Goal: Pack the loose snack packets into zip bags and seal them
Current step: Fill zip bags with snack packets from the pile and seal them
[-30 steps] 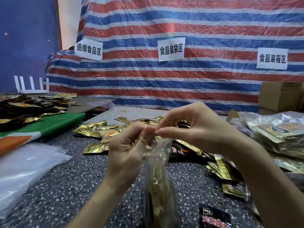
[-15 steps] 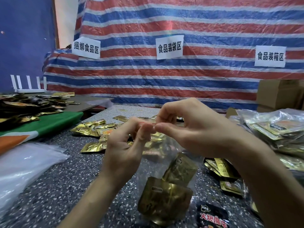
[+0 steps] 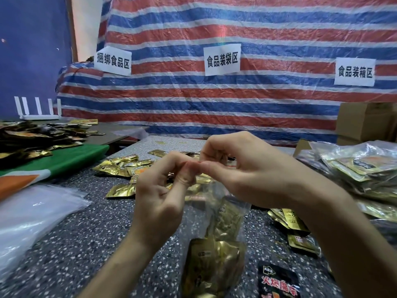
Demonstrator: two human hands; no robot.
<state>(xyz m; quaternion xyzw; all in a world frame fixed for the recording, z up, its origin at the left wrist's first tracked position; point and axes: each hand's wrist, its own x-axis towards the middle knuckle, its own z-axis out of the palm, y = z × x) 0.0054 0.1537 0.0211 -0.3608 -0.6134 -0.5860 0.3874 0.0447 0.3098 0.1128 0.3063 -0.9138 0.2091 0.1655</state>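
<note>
A clear zip bag [image 3: 217, 239] with gold snack packets inside hangs above the speckled table [image 3: 86, 244]. My left hand [image 3: 159, 196] and my right hand [image 3: 247, 168] both pinch its top edge, fingertips touching side by side. Loose gold packets [image 3: 120, 167] lie scattered on the table behind my hands. More gold packets [image 3: 290, 222] lie under my right forearm.
A heap of filled clear bags [image 3: 361, 168] sits at the right, cardboard boxes [image 3: 365, 121] behind it. Empty clear bags [image 3: 32, 214] lie at the left. A black packet [image 3: 279, 280] lies near the front edge. Dark packets [image 3: 32, 136] pile on a green cloth at far left.
The bag has turned from edge-on to broadside, so its gold packets now show. Both hands have kept pinching the top edge and stayed close together.
</note>
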